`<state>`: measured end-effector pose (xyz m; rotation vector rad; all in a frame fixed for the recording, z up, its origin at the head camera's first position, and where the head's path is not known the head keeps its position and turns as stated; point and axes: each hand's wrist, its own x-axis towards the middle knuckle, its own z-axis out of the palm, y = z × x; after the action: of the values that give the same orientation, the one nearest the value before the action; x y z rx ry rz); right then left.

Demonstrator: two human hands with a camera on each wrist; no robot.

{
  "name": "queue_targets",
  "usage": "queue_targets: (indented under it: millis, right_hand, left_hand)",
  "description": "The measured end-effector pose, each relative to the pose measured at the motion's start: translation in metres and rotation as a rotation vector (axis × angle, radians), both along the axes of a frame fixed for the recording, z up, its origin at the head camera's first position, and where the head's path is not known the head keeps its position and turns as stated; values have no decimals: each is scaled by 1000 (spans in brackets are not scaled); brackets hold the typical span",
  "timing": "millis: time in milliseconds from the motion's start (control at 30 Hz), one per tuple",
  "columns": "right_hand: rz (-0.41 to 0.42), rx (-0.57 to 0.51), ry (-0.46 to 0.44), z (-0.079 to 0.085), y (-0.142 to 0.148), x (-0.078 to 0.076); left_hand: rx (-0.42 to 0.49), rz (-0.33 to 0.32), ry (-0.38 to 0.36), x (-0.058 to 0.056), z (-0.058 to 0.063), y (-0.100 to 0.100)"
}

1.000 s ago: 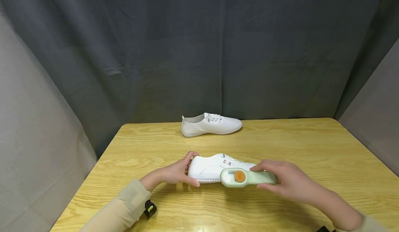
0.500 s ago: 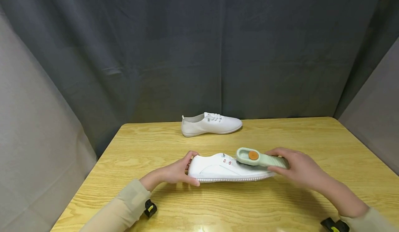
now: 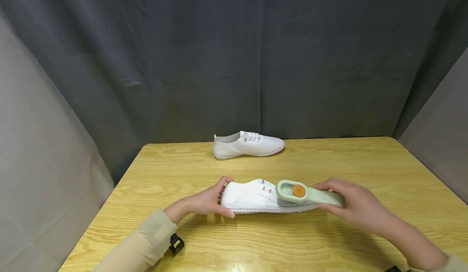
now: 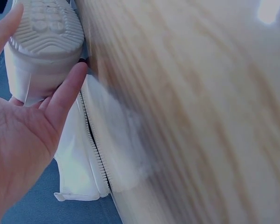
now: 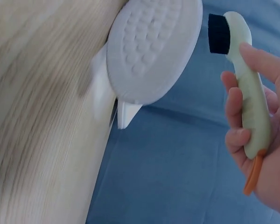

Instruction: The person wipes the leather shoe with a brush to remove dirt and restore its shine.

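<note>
My left hand (image 3: 206,201) grips a white shoe (image 3: 245,196) by its heel, thumb on the near side and fingers behind. The left wrist view shows the ridged sole (image 4: 49,28) raised above the table. In my right hand (image 3: 360,205) is a pale green brush (image 3: 327,197) with an orange button (image 3: 299,190), its handle wrapped by the fingers. Its head overlaps the toe half of the shoe in the head view. Seen from the right wrist, dark bristles (image 5: 219,34) face the shoe's sole end (image 5: 154,51), with a gap between, and an orange loop (image 5: 253,175) hangs from the handle.
A second white shoe (image 3: 252,146) with laces stands near the back edge of the wooden table (image 3: 175,162). Dark grey cloth (image 3: 204,60) hangs behind it, and lighter cloth (image 3: 40,142) hangs at the left side.
The brush has risen from the shoe's near side to over its toe half, then shifted slightly right and down with my right hand. The left hand and held shoe stay put.
</note>
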<state>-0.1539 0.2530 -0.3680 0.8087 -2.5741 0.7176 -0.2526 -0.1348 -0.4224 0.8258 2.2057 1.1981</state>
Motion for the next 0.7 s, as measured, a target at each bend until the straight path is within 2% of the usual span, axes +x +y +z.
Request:
queue_targets:
  millis: [100, 200, 367, 533, 700]
  right_hand:
    - [68, -5, 31, -1, -7, 5]
    - [106, 13, 26, -3, -12, 8]
    - [116, 55, 3, -8, -16, 10]
    - [55, 30, -12, -10, -10, 4]
    - [-76, 26, -122, -10, 6, -7]
  left_hand:
    - [-2, 3, -6, 0, 0, 0]
    - [2, 3, -11, 0, 0, 0]
    - [4, -3, -13, 0, 0, 0]
    - [-7, -6, -8, 0, 1, 1]
    - [-19, -6, -1, -1, 0, 0]
